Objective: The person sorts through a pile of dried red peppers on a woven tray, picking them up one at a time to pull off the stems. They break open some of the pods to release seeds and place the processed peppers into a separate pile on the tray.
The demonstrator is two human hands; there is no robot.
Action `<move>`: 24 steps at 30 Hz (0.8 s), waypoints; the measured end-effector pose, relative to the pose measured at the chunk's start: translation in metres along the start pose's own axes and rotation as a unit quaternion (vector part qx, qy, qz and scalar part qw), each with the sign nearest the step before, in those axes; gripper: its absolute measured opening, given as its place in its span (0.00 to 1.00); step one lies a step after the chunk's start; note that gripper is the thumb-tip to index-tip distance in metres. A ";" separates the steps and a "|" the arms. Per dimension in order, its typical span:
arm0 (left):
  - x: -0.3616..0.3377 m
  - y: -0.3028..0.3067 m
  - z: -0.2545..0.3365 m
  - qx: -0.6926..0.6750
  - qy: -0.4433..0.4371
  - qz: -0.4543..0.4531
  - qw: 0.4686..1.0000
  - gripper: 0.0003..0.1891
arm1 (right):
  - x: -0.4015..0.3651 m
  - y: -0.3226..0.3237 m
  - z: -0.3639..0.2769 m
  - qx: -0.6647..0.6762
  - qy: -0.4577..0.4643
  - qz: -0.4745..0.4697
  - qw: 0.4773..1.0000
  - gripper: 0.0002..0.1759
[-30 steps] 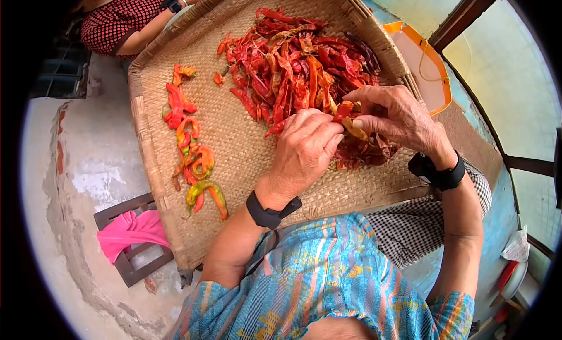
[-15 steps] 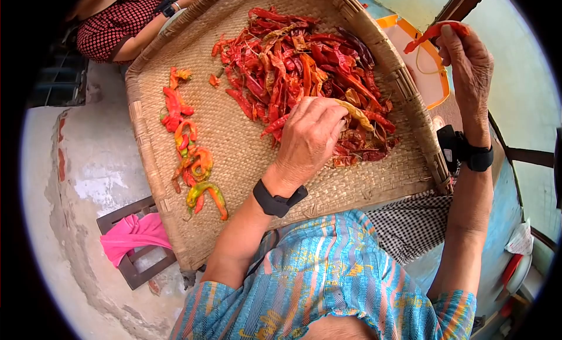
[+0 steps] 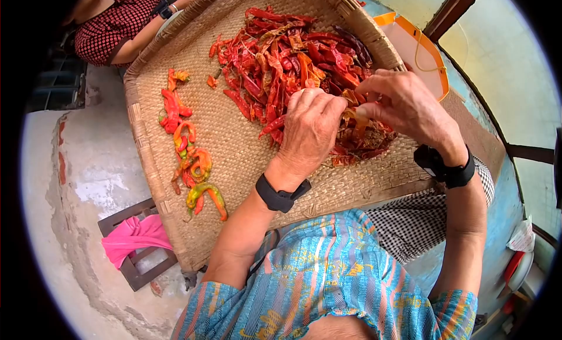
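A pile of dried red chilies [image 3: 263,76] lies in a woven bamboo tray [image 3: 234,158]. My left hand [image 3: 310,126] rests at the pile's near side, fingers closed on a yellowish dried chili [image 3: 353,116], mostly hidden behind the fingers. Close on its right, my right hand [image 3: 413,109] hovers over the pile's right edge. Its thumb and forefinger are curved and apart, the thumb tip right at the yellowish chili. Along the tray's left side runs a row of fresher, curled red, orange and green chilies [image 3: 201,161].
At the upper left, another person's arm [image 3: 137,41] reaches along the tray's rim. Beyond the right rim stands an orange-edged container [image 3: 442,76]. A pink cloth [image 3: 132,240] drapes over a dark wooden frame [image 3: 153,275] at the lower left. Checkered cloth [image 3: 404,226] lies under the near rim.
My right hand has come down and left from beyond the tray's right rim to the pile. The red chili it held up no longer shows in it. My left hand stays nearly in place.
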State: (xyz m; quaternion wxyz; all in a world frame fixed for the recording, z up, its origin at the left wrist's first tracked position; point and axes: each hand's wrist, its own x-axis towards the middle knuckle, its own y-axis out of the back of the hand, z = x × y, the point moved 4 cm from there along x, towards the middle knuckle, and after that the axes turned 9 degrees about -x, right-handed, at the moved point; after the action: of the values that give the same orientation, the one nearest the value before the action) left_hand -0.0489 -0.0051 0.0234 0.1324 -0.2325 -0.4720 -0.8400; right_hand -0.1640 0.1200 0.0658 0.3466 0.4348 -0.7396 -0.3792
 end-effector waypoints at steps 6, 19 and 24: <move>0.007 0.013 0.007 -0.052 0.016 0.013 0.998 0.15 | 0.002 -0.019 0.001 0.060 -0.010 -0.070 0.996 0.09; 0.030 -0.019 -0.015 -0.030 -0.014 -0.012 0.999 0.13 | -0.017 0.043 0.099 0.180 -0.173 0.258 0.933 0.13; 0.032 -0.030 -0.015 0.022 -0.002 -0.057 0.998 0.05 | -0.022 0.053 0.111 -0.161 -0.164 0.308 0.923 0.12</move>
State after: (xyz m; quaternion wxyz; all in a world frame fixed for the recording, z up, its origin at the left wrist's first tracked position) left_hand -0.0938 -0.0025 0.0114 0.0885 -0.2045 -0.5029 -0.8352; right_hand -0.2687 0.1868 0.0552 0.3851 0.0554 -0.8128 -0.4335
